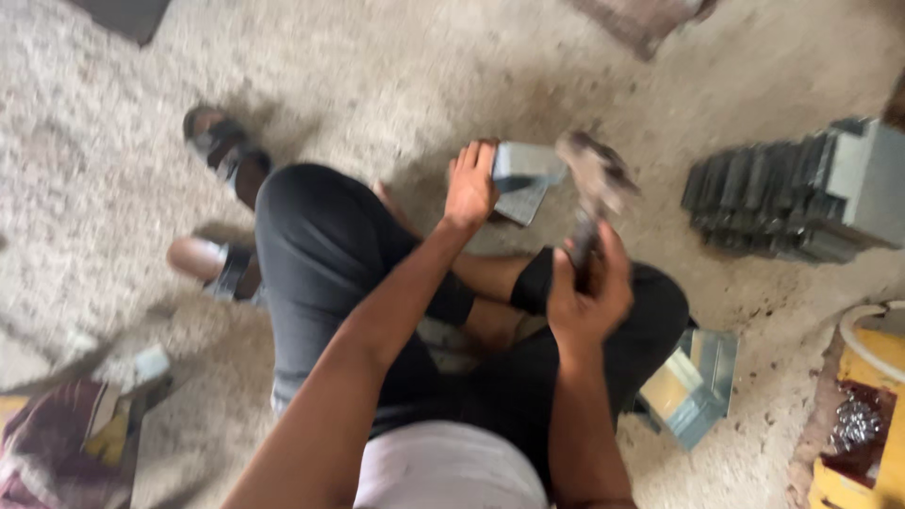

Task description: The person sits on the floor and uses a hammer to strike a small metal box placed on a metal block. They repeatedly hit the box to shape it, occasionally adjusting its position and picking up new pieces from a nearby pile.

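I sit on a sandy concrete floor with my legs folded. My left hand [469, 185] holds a folded grey sheet-metal piece [524, 177] steady against the floor in front of my knees. My right hand [586, 290] grips the handle of a hammer [596, 185], whose blurred head is raised just right of the metal piece.
A row of stacked grey sheet-metal boxes [792, 193] lies at the right. Another folded metal piece [693, 385] rests by my right thigh. A yellow container [863, 377] with small shiny bits stands at the lower right. Sandals [219, 143] and cloth [57, 443] lie at the left.
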